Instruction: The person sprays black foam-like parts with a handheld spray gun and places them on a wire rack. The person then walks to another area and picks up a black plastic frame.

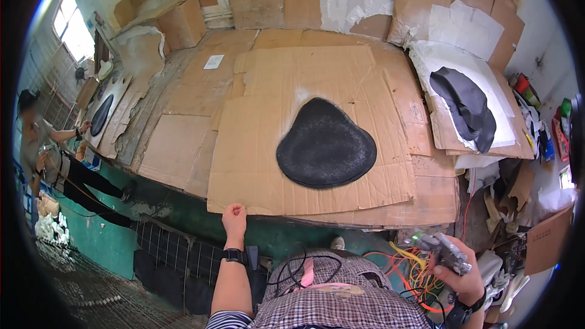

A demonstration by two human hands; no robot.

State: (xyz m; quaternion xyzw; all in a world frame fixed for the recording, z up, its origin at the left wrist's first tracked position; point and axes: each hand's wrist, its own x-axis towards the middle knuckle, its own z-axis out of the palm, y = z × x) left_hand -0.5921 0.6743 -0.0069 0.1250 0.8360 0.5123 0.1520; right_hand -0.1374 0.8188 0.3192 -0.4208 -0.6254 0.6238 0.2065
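The cardboard sheet (317,128) lies flat on the workbench, large, brown and creased, its near edge pinched at its 7 o'clock corner. On it, toward 4 o'clock of its middle, rests a black pad (325,148), teardrop-shaped, matte, rounded end near. The spray gun (448,251) is grey metal, held off the bench at 5 o'clock, nozzle pointing left.

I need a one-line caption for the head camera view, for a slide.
Left hand grips the cardboard sheet bearing a black saddle-shaped pad; right hand holds a grey spray gun.
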